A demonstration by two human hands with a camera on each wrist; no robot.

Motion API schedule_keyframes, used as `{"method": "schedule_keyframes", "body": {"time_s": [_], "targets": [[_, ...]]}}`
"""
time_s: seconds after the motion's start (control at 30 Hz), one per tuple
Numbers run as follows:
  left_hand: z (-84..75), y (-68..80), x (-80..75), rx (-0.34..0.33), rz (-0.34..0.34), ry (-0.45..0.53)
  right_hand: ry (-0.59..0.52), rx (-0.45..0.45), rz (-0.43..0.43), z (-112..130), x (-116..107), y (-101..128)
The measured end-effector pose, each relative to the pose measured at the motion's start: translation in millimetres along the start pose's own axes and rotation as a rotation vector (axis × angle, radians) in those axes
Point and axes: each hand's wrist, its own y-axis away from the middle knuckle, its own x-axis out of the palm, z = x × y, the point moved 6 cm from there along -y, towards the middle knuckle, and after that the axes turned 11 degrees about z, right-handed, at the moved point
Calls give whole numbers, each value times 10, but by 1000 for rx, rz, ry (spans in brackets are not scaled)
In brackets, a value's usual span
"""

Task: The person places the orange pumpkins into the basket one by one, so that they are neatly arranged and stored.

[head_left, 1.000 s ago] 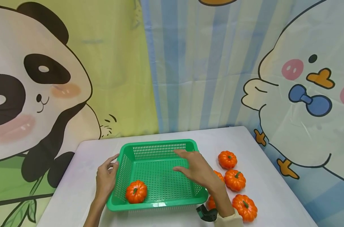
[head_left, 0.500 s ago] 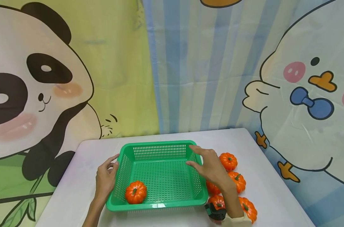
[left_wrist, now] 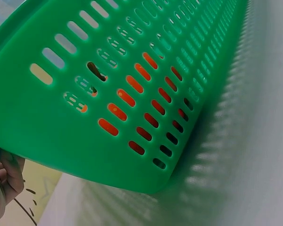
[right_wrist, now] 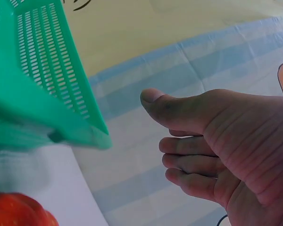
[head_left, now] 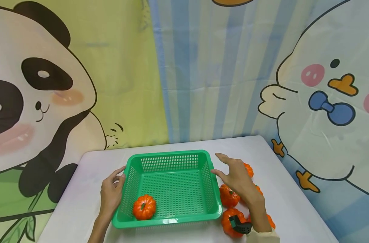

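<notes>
A green plastic basket (head_left: pixel 176 187) with slotted walls stands on the white table. One orange toy pumpkin (head_left: pixel 144 207) lies inside, in its near left corner; its orange shows through the slots in the left wrist view. My left hand (head_left: pixel 110 195) holds the basket's left rim, and curled fingers (left_wrist: pixel 12 176) show at that edge in the left wrist view. Just past the right rim hovers my right hand (head_left: pixel 239 177), thumb and index finger spread apart, holding nothing. Beneath and beside it sits an orange pumpkin (head_left: pixel 229 196), close against the basket's right wall.
More pumpkins are grouped right of the basket: one pumpkin (head_left: pixel 232 222) near the front, others partly hidden behind the right hand and forearm. A black wrist camera (head_left: pixel 240 225) is on the right wrist. Behind the table (head_left: pixel 294 216) hangs a cartoon-printed curtain (head_left: pixel 199 84).
My right hand has moved rightward from above the basket to beyond its right rim, over the pumpkins, fingers still spread. The left hand stays at the left rim; the basket and inside pumpkin stay put.
</notes>
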Motion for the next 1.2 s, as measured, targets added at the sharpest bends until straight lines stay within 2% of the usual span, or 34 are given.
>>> {"method": "schedule_keyframes", "body": {"time_s": [0.63, 0.93, 1.2], "targets": [[-37, -14, 11, 6, -3, 15, 75, 141, 37, -411, -179, 125], [-34, 9, 9, -8, 0, 4, 96, 226, 82, -605, -154, 152], [-23, 14, 8, -6, 2, -1, 110, 254, 114, -721, -156, 160]]}}
